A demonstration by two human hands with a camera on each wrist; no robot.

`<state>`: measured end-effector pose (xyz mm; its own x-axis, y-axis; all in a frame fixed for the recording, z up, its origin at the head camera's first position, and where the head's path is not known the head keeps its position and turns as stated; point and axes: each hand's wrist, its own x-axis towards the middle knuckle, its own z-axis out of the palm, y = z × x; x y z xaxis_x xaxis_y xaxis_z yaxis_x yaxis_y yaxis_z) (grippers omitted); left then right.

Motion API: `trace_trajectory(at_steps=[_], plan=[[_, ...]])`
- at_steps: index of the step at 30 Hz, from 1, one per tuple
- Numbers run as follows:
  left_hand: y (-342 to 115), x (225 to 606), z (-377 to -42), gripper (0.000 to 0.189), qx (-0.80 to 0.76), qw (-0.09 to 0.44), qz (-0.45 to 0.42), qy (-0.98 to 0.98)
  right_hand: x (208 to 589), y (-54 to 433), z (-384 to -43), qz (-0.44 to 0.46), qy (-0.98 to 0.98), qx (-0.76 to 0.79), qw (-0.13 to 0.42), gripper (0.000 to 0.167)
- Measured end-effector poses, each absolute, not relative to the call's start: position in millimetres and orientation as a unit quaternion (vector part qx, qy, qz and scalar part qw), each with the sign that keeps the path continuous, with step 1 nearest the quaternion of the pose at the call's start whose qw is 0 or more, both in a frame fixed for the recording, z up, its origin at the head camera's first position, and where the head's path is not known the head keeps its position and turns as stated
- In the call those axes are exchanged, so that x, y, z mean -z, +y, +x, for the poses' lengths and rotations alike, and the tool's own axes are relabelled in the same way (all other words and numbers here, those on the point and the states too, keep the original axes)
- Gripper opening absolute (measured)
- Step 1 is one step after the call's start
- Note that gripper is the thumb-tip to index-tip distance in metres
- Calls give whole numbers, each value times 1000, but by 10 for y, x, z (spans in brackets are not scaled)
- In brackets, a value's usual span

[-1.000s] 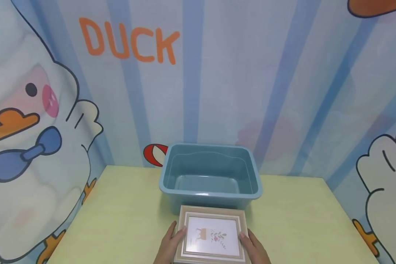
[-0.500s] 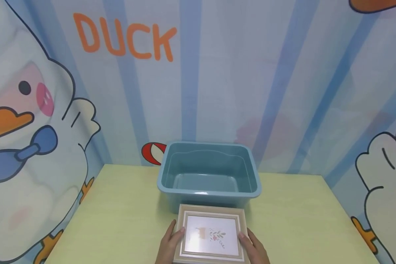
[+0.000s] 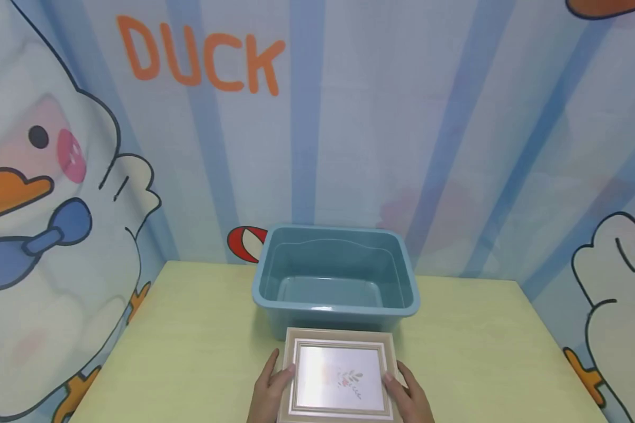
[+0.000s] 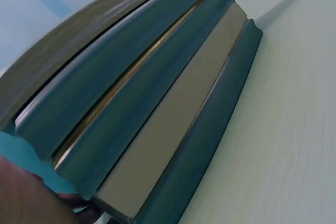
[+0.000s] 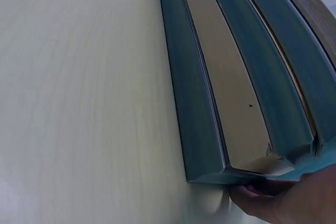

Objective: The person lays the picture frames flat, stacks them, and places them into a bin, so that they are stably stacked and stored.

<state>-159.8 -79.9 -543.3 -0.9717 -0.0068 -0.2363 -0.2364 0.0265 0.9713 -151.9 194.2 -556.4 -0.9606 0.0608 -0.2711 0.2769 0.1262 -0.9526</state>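
A picture frame [image 3: 338, 336] with a cream border and a floral print lies face up at the bottom of the head view. The wrist views show it tops a stack of several frames [image 4: 168, 108], with dark teal and beige edges. My left hand [image 3: 268, 392] grips the stack's left side, thumb over the top frame's border. On the opposite side my right hand [image 3: 410, 395] holds it the same way; in the right wrist view its fingers [image 5: 257, 198] reach under a corner of the stack [image 5: 231, 98]. The undersides are hidden.
Just beyond the frames stands a light-blue plastic tub [image 3: 336, 310], with nothing seen inside it. Both sit over a pale yellow table [image 3: 481, 346]. A striped curtain [image 3: 360, 117] with printed ducks closes off the back and sides.
Both hands keep their grip on the picture frames. Glare now covers more of the left part of the print. The head view has shifted slightly.
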Motion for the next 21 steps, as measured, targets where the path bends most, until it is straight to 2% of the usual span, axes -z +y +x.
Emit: trace_trajectory(at_steps=[10,21], plan=[[-811,5529,-1607,89,-689,75,-113,712,5567,1980,-1549,104,736,662,96,70],[-797,5529,-1599,87,-688,75,-93,716,5552,2007,-1546,70,741,665,60,66]])
